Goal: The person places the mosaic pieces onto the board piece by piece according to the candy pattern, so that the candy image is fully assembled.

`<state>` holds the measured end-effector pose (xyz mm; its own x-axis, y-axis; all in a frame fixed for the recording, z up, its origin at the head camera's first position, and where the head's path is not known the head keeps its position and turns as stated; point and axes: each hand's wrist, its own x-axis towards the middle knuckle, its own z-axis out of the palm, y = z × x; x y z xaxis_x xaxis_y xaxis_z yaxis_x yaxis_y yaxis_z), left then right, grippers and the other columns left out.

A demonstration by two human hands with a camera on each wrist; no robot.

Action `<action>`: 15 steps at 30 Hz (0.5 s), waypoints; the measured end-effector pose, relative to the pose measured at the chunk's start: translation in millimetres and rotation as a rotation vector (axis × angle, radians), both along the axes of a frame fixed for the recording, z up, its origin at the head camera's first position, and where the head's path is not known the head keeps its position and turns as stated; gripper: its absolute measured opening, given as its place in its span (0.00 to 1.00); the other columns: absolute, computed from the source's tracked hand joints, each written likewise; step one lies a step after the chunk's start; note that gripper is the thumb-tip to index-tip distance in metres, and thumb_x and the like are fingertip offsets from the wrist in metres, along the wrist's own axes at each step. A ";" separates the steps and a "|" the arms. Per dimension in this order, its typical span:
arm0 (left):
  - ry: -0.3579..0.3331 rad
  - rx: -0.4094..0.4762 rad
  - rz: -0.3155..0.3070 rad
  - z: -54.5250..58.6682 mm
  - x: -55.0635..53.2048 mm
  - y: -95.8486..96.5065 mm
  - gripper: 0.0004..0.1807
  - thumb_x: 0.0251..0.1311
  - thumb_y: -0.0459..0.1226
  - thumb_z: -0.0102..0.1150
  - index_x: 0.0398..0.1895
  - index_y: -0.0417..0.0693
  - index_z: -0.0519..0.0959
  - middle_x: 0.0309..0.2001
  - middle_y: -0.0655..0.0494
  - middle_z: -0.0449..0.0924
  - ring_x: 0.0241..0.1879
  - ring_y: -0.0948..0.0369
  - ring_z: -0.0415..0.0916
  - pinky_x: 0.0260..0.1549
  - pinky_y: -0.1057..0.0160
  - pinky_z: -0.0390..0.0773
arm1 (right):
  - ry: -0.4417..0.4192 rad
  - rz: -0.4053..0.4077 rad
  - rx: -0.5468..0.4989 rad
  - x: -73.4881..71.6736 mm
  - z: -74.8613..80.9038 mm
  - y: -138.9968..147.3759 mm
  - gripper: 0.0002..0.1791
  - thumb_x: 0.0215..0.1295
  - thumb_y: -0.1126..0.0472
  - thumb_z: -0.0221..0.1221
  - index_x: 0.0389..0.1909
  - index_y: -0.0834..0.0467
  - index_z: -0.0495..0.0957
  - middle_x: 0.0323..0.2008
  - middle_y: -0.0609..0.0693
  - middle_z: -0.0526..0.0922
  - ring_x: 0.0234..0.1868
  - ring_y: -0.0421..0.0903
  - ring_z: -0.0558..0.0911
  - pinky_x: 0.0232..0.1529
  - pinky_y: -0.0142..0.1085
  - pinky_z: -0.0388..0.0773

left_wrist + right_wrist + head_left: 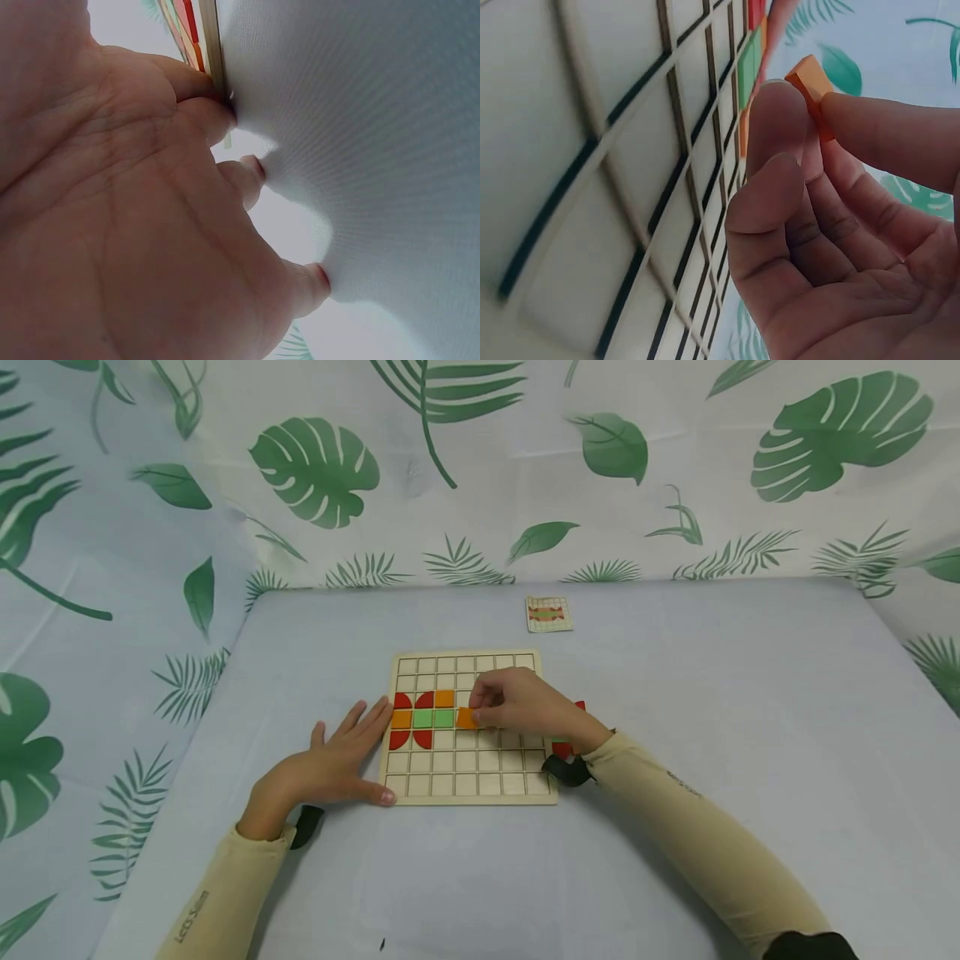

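Orange tile (pixel 466 718) pinched between thumb and finger of the right hand (pixel 517 697), grip narrowed to the tile; I see it over the gridded board (pixel 473 787), just right of 2 green tiles (pixel 423 718). Further left, 4 red tiles (pixel 400 740). Left hand (pixel 330 772) spread, touching board's left edge. Patterned card (pixel 548 613) beyond, on pale table (pixel 712 693)
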<state>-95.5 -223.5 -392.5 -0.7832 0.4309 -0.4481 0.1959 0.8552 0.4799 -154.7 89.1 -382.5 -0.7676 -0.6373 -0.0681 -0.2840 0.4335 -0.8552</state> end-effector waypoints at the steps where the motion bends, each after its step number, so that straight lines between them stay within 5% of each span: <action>1: -0.002 0.001 0.002 0.2 -0.2 0.0 0.72 0.57 0.57 0.79 0.89 0.44 0.38 0.88 0.47 0.30 0.85 0.41 0.24 0.69 0.21 0.27 | 0.012 0.008 0.007 -0.5 -0.3 -2.8 0.02 0.70 0.67 0.67 0.38 0.60 0.83 0.32 0.47 0.86 0.34 0.46 0.84 0.42 0.39 0.80; 15: -0.009 0.007 0.009 2.0 1.1 1.2 0.72 0.57 0.57 0.79 0.89 0.44 0.38 0.88 0.46 0.31 0.85 0.41 0.24 0.69 0.20 0.27 | 0.067 0.100 0.051 -2.1 -6.4 -27.9 0.04 0.70 0.69 0.67 0.36 0.59 0.83 0.33 0.46 0.84 0.36 0.44 0.81 0.44 0.38 0.80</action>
<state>-94.4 -222.3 -390.5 -0.7827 0.4273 -0.4526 0.1839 0.8534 0.4877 -156.8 61.2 -388.9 -0.7042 -0.7080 -0.0530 -0.3839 0.4425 -0.8104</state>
